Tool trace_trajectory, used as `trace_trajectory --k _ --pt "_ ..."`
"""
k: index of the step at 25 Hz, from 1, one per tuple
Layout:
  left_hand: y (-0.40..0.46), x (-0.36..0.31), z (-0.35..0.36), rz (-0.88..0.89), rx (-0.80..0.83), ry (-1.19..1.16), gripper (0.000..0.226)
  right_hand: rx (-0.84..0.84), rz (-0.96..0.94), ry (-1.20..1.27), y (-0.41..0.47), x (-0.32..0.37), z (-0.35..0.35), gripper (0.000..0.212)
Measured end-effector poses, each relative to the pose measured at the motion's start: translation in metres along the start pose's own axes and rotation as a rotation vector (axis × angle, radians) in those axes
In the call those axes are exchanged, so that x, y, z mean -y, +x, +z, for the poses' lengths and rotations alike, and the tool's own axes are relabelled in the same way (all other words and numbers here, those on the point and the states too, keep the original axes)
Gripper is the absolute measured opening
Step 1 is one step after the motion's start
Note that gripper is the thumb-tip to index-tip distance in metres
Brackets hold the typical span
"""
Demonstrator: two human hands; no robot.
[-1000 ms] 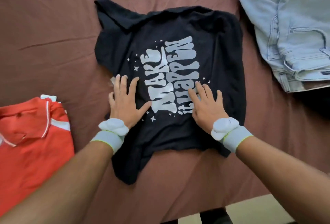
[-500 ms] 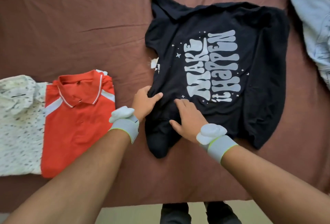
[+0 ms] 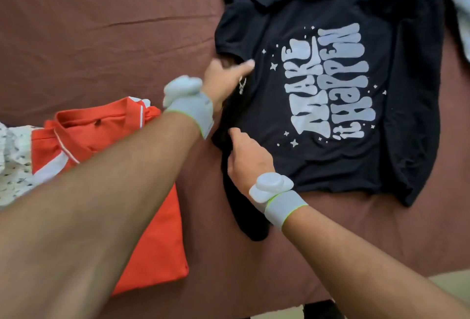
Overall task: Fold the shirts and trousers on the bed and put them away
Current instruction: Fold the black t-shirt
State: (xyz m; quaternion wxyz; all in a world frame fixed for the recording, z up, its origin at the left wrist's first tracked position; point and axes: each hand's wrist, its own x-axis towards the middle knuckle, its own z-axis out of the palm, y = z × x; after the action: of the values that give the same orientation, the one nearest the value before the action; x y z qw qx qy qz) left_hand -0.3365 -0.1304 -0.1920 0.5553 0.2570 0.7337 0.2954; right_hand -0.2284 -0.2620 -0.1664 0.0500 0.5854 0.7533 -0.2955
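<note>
black t-shirt (image 3: 330, 161) flat on the bed (image 3: 101, 26): soft, light, limp. left hand (image 3: 223, 79) pinches its collar edge; right hand (image 3: 250, 158) grips the near-left edge; best lifted there.

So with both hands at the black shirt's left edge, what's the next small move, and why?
Probably lift that edge and fold it over toward the print. The left hand has its fingers at the edge of the black T-shirt, the right hand sits lower on the same side, and the shirt lies flat and unfolded, unlike the folded orange shirt beside it.
</note>
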Motion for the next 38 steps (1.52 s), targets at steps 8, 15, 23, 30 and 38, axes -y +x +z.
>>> trace_trajectory --k 8,15,23,30,38 --pt "0.04 -0.01 -0.051 0.369 -0.346 0.097 0.021 0.111 -0.3 0.091 -0.026 -0.004 0.008 0.031" --pt "-0.035 0.041 -0.007 0.472 -0.34 0.573 0.086 -0.084 -0.143 -0.027 -0.035 -0.056 -0.001 0.052" --pt "-0.176 0.129 0.06 0.915 0.184 1.044 0.077 -0.078 -0.089 -0.374 -0.096 -0.218 -0.034 0.075" --pt "-0.195 0.164 0.025 0.701 -0.152 1.224 0.048 -0.25 -0.032 -0.474 -0.106 -0.266 -0.05 0.052" --pt "-0.193 0.116 0.011 0.447 0.477 1.556 0.033 -0.023 -0.399 -0.635 -0.111 -0.277 -0.092 0.038"
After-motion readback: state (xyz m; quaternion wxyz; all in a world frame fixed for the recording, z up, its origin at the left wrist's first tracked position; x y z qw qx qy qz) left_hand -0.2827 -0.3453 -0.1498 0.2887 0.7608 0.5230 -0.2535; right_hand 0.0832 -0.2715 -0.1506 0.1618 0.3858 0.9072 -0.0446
